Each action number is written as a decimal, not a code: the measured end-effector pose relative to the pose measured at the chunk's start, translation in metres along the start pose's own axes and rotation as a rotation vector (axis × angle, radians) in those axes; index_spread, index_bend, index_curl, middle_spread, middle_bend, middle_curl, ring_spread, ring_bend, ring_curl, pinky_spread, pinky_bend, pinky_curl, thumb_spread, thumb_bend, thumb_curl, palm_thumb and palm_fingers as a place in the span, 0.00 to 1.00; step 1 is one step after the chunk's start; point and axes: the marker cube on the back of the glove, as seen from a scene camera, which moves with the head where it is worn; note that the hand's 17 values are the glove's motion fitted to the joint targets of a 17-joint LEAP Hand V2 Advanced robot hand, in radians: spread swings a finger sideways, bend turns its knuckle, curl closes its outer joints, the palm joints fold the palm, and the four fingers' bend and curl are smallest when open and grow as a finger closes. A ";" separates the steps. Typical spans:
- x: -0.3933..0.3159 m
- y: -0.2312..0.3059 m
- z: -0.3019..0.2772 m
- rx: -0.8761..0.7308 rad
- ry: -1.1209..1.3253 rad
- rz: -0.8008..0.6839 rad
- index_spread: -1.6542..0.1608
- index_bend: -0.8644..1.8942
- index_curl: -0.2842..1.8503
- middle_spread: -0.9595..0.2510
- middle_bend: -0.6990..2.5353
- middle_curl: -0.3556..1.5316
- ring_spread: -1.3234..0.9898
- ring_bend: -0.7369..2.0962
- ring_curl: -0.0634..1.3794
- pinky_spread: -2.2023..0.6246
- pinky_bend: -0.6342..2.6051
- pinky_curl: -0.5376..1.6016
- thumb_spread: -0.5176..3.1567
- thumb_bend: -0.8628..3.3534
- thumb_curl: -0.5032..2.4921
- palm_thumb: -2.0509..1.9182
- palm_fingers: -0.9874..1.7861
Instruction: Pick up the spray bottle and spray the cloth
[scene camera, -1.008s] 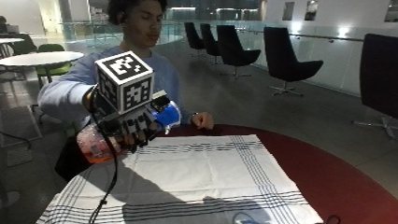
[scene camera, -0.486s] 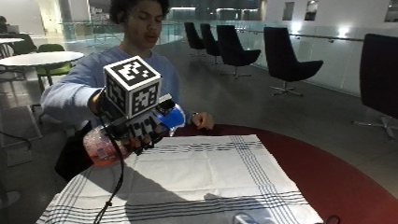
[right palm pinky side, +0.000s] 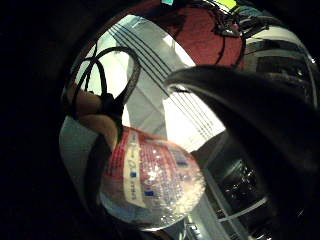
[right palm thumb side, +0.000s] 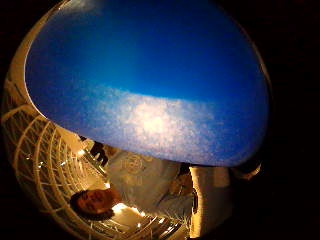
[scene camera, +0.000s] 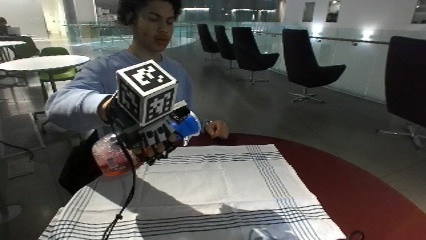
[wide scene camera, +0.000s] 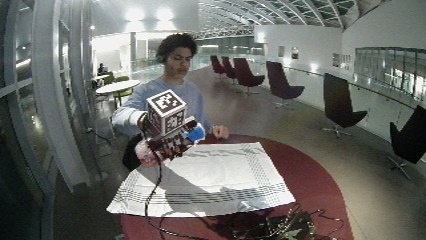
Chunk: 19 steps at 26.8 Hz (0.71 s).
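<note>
Up above the near edge of a round dark red table (scene camera: 373, 190), the person's black-gloved right hand (scene camera: 150, 140) holds a clear plastic spray bottle with a blue spray head (scene camera: 133, 145), its fingers (scene camera: 160, 142) curled round the neck just below the head. The bottle lies tilted almost on its side in the grip: the blue head (scene camera: 186, 124) juts out past the fingers toward the person's bare left hand (scene camera: 216, 129), and the rounded, reddish-tinted body (scene camera: 110, 157) sticks out of the other side of the hand. In the little finger side palm view the body's bottom end (right palm pinky side: 155, 185) shows a red and white label (right palm pinky side: 131, 170) with small blue marks; its print is too small to read. The thumb side palm view is nearly filled by the smooth blue head (right palm thumb side: 150, 85), close against the palm. Below the bottle and not touching it, a white cloth with thin dark stripes near its borders (scene camera: 213, 190) lies spread flat over the table. The left hand rests on the table at the cloth's far edge.
</note>
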 end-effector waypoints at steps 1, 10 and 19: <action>-0.001 0.000 0.000 0.000 0.001 -0.001 0.79 0.36 0.30 0.73 0.34 0.44 0.54 0.46 0.32 0.77 0.30 0.43 0.36 0.20 0.36 0.74 0.78; -0.013 -0.006 0.006 0.054 -0.010 -0.010 0.79 0.36 0.30 0.73 0.34 0.44 0.54 0.46 0.32 0.76 0.30 0.43 0.36 0.20 0.36 0.74 0.78; -0.088 0.000 0.021 0.318 -0.411 -0.304 0.79 0.36 0.30 0.73 0.34 0.44 0.54 0.46 0.32 0.76 0.30 0.43 0.36 0.20 0.36 0.74 0.78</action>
